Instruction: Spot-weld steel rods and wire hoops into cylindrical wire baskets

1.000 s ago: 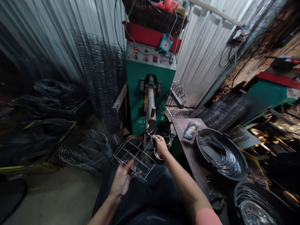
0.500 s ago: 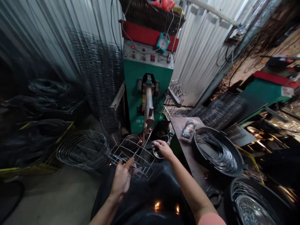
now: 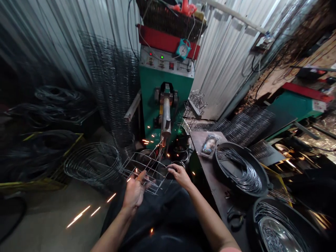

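Observation:
My left hand (image 3: 134, 191) grips a welded wire rack (image 3: 147, 171) by its near edge. My right hand (image 3: 180, 176) holds the rack's right side, with fingers closed around a wire. The far end of the rack reaches up to the electrode of a green spot-welding machine (image 3: 166, 105). Bright sparks (image 3: 78, 216) fly from the contact point and streak down to the left across the floor. The exact weld point is partly hidden by the wires and the sparks.
A round wire basket (image 3: 91, 164) stands left of my hands, beside stacked wire mesh (image 3: 115, 84). To the right, a metal bench (image 3: 207, 175) holds a black tub of wire rings (image 3: 240, 171), pliers (image 3: 235, 219) and a packaged item (image 3: 209, 144).
The rack has moved up against the welder's electrode, and sparks now spray out. My right hand has moved from above the rack's far side down onto its right side.

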Tool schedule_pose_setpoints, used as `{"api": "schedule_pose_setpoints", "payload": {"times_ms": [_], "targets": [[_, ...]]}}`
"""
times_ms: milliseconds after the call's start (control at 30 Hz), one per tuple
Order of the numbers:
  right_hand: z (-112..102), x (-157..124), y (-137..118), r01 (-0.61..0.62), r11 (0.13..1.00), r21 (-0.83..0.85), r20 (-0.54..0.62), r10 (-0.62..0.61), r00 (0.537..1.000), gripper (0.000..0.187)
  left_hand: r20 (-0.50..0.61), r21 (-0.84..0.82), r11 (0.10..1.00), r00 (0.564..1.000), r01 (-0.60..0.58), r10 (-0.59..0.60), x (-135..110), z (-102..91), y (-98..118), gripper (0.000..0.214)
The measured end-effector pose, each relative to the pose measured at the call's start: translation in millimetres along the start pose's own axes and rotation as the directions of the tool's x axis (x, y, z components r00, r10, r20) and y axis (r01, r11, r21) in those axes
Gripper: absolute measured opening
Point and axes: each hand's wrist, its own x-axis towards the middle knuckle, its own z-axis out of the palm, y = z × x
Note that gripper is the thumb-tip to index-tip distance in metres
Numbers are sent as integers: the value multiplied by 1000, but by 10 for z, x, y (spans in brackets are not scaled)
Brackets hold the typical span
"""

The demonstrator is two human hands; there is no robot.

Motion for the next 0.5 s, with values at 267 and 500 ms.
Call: {"api": "schedule_pose_setpoints", "payload": {"times_ms": [267, 500], "targets": [[154, -367, -104, -63, 971, 232, 111, 38, 993, 27, 19, 143, 985, 995, 97, -101, -97, -196, 163, 22], [201, -607, -502, -185, 860, 476, 67, 174, 982, 27, 560, 684, 370, 778, -629, 286, -400, -889, -13, 70]]}}
